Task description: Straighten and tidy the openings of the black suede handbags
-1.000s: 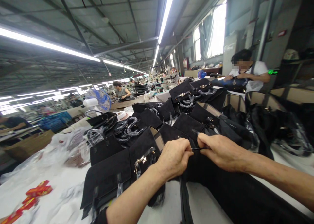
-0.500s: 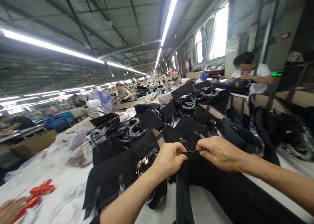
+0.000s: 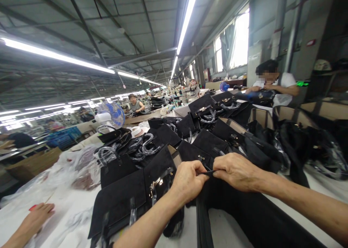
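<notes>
My left hand (image 3: 187,183) and my right hand (image 3: 235,172) meet just above the white table, each pinching one end of a thin black strap (image 3: 208,172). The strap runs to a long black piece (image 3: 244,215) that lies across the table below my right forearm. Right in front of my hands lies a black suede handbag (image 3: 130,197) with a gold clasp, its handles wrapped in clear film. Behind it several more black handbags (image 3: 206,139) are piled along the table.
Another person's hand (image 3: 36,217) rests on the white table (image 3: 73,211) at lower left near a red item. Crumpled clear plastic bags (image 3: 78,164) lie at left, a small blue fan (image 3: 110,116) behind. A seated person in white (image 3: 272,83) works at far right.
My hands have drawn closer together on the strap. Another person's hand has come in over the table at lower left, covering the red packets seen there before.
</notes>
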{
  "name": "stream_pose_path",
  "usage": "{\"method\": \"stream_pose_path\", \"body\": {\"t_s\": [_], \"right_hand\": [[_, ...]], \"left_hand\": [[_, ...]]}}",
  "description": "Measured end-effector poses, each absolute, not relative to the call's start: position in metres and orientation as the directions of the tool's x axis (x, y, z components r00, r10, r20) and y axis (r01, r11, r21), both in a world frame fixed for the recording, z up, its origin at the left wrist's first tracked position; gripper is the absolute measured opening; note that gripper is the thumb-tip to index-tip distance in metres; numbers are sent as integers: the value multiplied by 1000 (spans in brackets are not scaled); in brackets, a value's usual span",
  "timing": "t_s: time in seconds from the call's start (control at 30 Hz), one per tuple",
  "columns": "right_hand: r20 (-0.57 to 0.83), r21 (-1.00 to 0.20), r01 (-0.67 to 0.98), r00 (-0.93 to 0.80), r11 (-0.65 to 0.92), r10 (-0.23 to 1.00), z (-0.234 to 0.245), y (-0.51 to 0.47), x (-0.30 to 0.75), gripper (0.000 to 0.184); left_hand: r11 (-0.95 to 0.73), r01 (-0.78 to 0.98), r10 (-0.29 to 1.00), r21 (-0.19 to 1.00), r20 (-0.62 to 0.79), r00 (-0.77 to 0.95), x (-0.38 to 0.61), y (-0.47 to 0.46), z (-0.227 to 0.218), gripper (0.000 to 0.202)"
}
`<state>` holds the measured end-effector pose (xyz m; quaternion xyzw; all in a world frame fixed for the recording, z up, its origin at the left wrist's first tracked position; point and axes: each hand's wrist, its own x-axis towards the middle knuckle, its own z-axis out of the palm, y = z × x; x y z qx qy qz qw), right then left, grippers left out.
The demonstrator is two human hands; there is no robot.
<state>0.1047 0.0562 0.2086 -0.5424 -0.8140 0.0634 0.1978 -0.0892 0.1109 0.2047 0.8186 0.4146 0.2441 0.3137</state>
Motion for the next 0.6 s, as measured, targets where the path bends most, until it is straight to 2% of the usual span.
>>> {"method": "stream_pose_path", "body": {"t_s": [0.07,0.2,0.3,0.47,0.6], "right_hand": [[261,-307,868,-319,391,911,209,56,104,22],[268,-289,874,-317,390,910,212,53,106,20],[270,-285,871,-327,399,906,211,51,105,18],[278,-258,875,-338,409,899,210,51,101,13],[247,-132,888,-401,441,882,218,49,94,15]], "left_hand": [[-426,510,837,747,111,536,-90,111,206,6],[-257,401,837,879,-5,548,-94,108,211,21],[-201,395,840,897,-49,540,-97,103,213,21],[-254,429,873,867,14,488,-98,103,207,16],[-391,477,849,787,109,517,-99,107,203,19]]}}
